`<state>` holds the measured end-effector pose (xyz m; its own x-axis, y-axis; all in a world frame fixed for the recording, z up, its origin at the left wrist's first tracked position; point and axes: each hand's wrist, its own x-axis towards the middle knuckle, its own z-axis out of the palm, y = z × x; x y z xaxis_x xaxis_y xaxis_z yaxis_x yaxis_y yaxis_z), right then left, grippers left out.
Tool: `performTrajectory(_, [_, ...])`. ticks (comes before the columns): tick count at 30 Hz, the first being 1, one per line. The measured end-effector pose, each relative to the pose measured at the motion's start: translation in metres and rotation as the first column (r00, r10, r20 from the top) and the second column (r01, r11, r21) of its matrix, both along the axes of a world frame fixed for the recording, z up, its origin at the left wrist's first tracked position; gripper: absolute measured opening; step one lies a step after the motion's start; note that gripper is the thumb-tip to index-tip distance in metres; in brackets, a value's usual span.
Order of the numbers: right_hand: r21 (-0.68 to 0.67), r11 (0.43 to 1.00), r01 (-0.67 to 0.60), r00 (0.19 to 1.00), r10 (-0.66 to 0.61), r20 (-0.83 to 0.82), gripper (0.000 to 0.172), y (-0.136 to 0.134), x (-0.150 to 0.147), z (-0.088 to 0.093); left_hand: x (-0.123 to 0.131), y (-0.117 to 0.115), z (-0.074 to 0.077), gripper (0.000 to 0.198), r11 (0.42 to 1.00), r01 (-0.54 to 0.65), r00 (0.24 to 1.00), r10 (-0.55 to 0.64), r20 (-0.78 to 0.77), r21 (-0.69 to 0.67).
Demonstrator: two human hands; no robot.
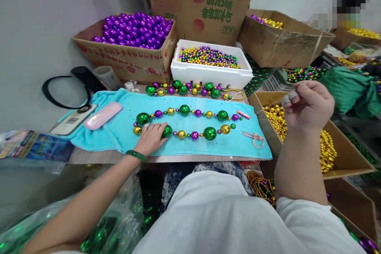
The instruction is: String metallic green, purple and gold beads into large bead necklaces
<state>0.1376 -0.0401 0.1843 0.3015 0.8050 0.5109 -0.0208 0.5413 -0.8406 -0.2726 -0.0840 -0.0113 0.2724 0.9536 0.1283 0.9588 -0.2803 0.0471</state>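
Observation:
My left hand lies on a turquoise towel, fingers spread over the left end of a bead necklace of green, purple and gold balls laid in a loop. My right hand is raised at the right, fingers pinched on a thin thread that runs up and to the right. A taped fingertip shows on that hand. A small pink tube and a tangle of string rest on the towel's right end.
A second beaded necklace lies behind the towel. A white foam box of mixed small beads, a carton of purple balls and boxes of gold beads stand around. A pink case lies at left. Another person sits at far right.

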Motion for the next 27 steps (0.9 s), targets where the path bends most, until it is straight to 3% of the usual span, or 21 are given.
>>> performTrajectory(7, [-0.221, 0.955, 0.197, 0.965, -0.229, -0.129, 0.008, -0.006, 0.050, -0.045, -0.076, 0.048, -0.003, 0.033, 0.983, 0.176, 0.958, -0.181, -0.220, -0.045])
performTrajectory(9, [-0.281, 0.936, 0.211, 0.950, -0.265, -0.167, 0.008, -0.014, 0.063, -0.062, -0.093, 0.062, -0.004, 0.032, 0.984, 0.173, 0.952, -0.180, -0.247, -0.050])
performTrajectory(13, [-0.432, 0.888, 0.155, 0.942, -0.265, -0.207, 0.013, -0.028, 0.078, -0.091, -0.095, 0.069, 0.008, 0.027, 0.995, 0.103, 0.959, -0.102, -0.265, -0.012])
performTrajectory(16, [-0.478, 0.879, 0.009, 0.967, -0.129, -0.219, 0.017, -0.031, 0.077, -0.101, -0.045, 0.057, 0.037, 0.029, 0.998, 0.023, 0.960, -0.007, -0.279, 0.055])
performTrajectory(18, [-0.439, 0.894, -0.083, 0.977, -0.014, -0.213, 0.018, -0.029, 0.070, -0.100, 0.015, 0.045, 0.057, 0.035, 0.992, 0.090, 0.975, -0.070, -0.211, 0.087])
performTrajectory(20, [-0.386, 0.912, -0.141, 0.980, 0.072, -0.186, 0.019, -0.027, 0.060, -0.092, 0.089, 0.035, 0.068, 0.040, 0.976, 0.185, 0.983, -0.186, -0.003, 0.112])
performTrajectory(22, [-0.351, 0.918, -0.186, 0.978, 0.140, -0.153, 0.019, -0.025, 0.048, -0.081, 0.162, 0.030, 0.064, 0.041, 0.958, 0.270, 0.922, -0.286, 0.260, 0.098])
performTrajectory(24, [-0.336, 0.912, -0.235, 0.971, 0.205, -0.122, 0.018, -0.025, 0.040, -0.069, 0.221, 0.028, 0.050, 0.044, 0.936, 0.346, 0.834, -0.336, 0.438, 0.060])
performTrajectory(27, [-0.298, 0.923, -0.243, 0.970, 0.226, -0.090, 0.015, -0.023, 0.041, -0.057, 0.264, 0.027, 0.027, 0.031, 0.923, 0.383, 0.782, -0.310, 0.541, -0.026])
